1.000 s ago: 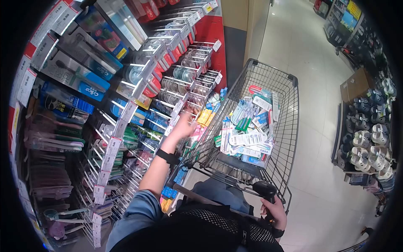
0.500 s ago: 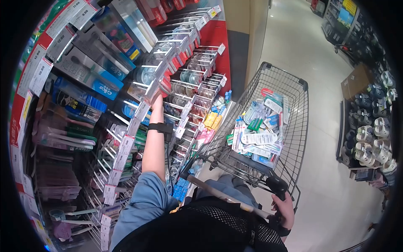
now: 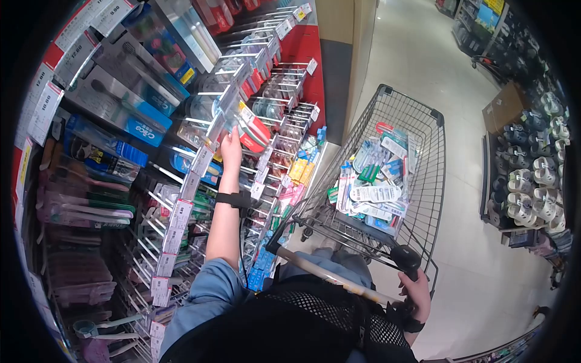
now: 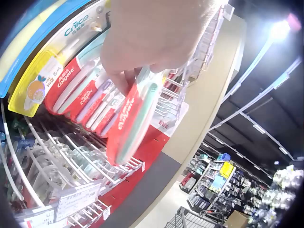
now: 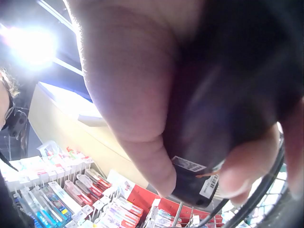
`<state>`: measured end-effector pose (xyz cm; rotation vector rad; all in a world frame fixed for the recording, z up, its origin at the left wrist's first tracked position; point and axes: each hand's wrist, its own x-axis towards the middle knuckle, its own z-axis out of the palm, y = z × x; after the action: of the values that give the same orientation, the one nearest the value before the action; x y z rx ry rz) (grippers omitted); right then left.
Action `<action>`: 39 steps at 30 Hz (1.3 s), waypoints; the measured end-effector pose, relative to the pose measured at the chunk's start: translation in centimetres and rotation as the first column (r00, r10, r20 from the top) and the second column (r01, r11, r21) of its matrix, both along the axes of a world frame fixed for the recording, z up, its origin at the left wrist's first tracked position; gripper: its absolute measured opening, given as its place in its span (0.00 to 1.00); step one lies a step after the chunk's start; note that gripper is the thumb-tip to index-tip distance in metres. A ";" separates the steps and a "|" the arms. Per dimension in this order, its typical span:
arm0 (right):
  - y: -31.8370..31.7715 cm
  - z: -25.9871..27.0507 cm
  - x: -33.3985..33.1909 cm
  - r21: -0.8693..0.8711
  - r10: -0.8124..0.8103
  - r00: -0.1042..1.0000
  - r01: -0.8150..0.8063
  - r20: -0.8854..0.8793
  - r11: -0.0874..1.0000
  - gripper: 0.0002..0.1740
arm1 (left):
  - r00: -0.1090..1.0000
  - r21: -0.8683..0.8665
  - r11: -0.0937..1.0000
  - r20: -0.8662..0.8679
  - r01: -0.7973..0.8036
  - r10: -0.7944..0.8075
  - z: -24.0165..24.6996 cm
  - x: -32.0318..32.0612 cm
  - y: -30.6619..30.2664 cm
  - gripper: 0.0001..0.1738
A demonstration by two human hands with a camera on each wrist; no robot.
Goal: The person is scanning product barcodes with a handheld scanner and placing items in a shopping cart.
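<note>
My left hand (image 3: 231,150) pinches a red Colgate toothbrush pack (image 3: 254,134) by its upper end, in front of the shelf hooks. In the left wrist view, the pack (image 4: 128,124) hangs tilted from the fingers and shows a pale green brush. More red Colgate packs (image 4: 86,97) hang in a row right behind it, beside a yellow-edged Cnice pack (image 4: 35,95). My right hand (image 3: 417,294) grips the black end piece (image 3: 404,259) of the shopping cart's handle. Up close in the right wrist view, thumb and fingers curl round this black piece (image 5: 190,185), which bears barcode stickers.
The wire shopping cart (image 3: 443,151) stands to the right of the shelf, with a heap of packaged toothbrushes (image 3: 374,193) in it. Price-tagged hooks (image 3: 181,218) jut out from the shelf on the left. Across the aisle is a rack of clogs (image 3: 523,202) below a cardboard box (image 3: 505,107).
My left hand moved from the lower hooks up to the red packs, took hold of one and drew it out from the row. The right hand stays on the cart handle.
</note>
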<state>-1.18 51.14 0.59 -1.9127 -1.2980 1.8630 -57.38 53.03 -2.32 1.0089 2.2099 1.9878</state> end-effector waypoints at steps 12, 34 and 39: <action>1.0 -0.6 0.5 -0.049 0.082 0.996 -0.084 -0.043 0.995 0.18 | 0.821 -0.010 0.897 0.409 0.441 -0.399 3.5 6.0 -0.8 0.15; -0.1 4.1 3.7 0.094 -0.137 0.968 0.160 -0.212 0.983 0.20 | -0.261 0.311 0.679 0.949 0.665 -0.179 1.8 29.5 6.6 0.42; -0.1 4.8 4.1 0.096 -0.152 0.965 0.176 -0.214 0.980 0.19 | -0.537 0.585 0.592 0.795 0.554 -0.282 1.7 29.6 5.9 0.33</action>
<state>2.92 51.04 5.36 -1.6646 -1.1196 1.8077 -27.76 58.96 -0.58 -0.0339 0.5199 1.0112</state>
